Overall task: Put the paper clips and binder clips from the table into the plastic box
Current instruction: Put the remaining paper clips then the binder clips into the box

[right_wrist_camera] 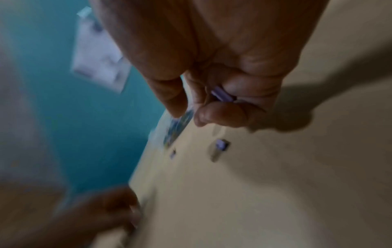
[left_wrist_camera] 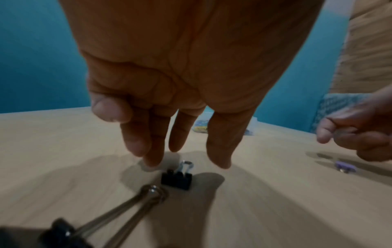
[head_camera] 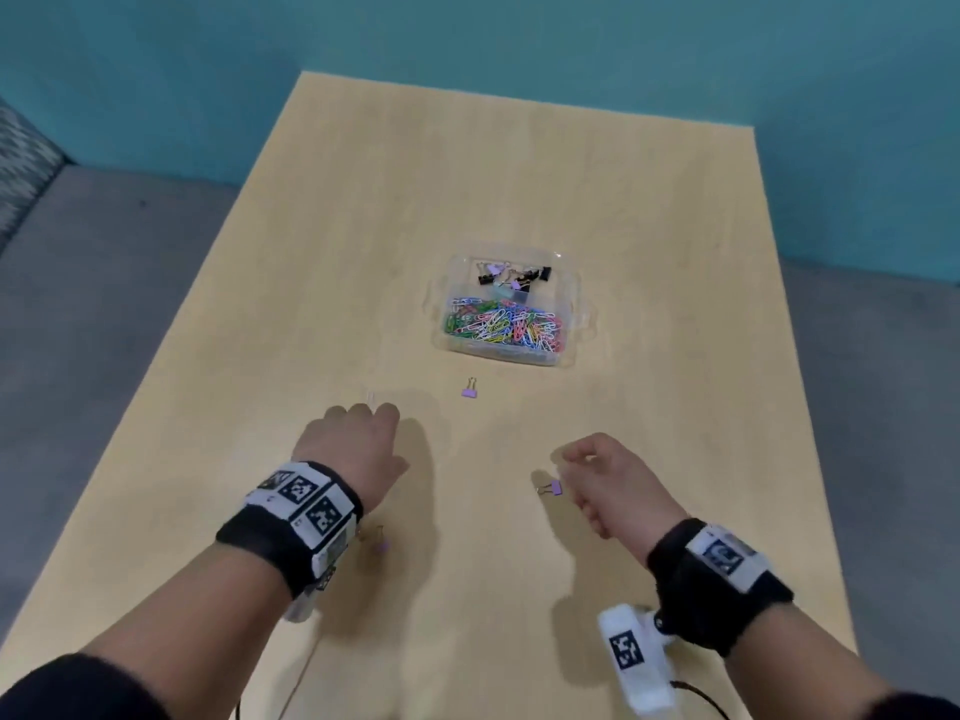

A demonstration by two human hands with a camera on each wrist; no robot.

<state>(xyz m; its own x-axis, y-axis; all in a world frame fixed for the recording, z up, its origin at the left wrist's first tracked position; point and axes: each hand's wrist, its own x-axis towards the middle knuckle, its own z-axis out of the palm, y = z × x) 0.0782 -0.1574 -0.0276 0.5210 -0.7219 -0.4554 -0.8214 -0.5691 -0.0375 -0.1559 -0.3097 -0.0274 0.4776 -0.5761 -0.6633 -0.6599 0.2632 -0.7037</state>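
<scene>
My left hand (head_camera: 353,439) hangs over the table with straight fingers (left_wrist_camera: 219,156) pointing down, just above a small black binder clip (left_wrist_camera: 177,178) that the head view hides. A pale small thing (left_wrist_camera: 148,167) lies at one fingertip. My right hand (head_camera: 592,459) is curled and pinches a purple binder clip (right_wrist_camera: 222,94). Just left of that hand, another purple binder clip (head_camera: 550,488) lies on the table. A third purple clip (head_camera: 470,389) lies in front of the clear plastic box (head_camera: 582,324), which holds coloured paper clips and several binder clips.
One more binder clip (head_camera: 378,537) lies under my left wrist, its wire handles (left_wrist_camera: 131,206) large in the left wrist view. The wooden table (head_camera: 623,210) has bare surface on all sides of the box. A teal wall stands behind.
</scene>
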